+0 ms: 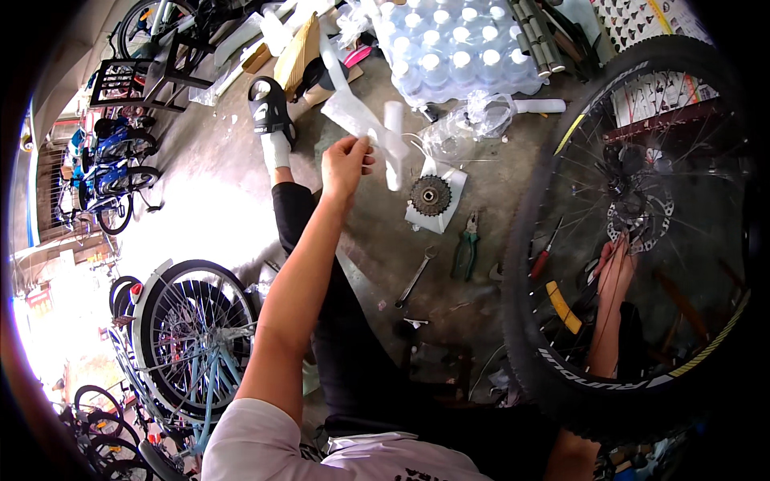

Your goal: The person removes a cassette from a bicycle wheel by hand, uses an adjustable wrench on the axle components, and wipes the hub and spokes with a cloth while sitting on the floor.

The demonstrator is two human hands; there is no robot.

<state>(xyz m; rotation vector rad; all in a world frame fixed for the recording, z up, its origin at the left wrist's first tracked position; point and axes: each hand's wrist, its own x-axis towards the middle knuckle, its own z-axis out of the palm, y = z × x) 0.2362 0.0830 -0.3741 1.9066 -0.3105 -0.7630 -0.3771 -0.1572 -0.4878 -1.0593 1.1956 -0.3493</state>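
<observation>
My left hand is stretched forward, its fingers closed on a sheet of white foam wrap. To the right stands a large bicycle wheel with a knobby black tyre. Seen through its spokes, my right hand has its fingers curled together just below the disc brake rotor; what they grip is hidden. A cassette of sprockets lies on a white sheet on the floor, a little right of my left hand.
Green-handled pliers, a wrench and a red-handled screwdriver lie on the floor. A shrink-wrapped pack of water bottles stands ahead, near clear plastic bags. At left are a bicycle's wheel and several parked bikes.
</observation>
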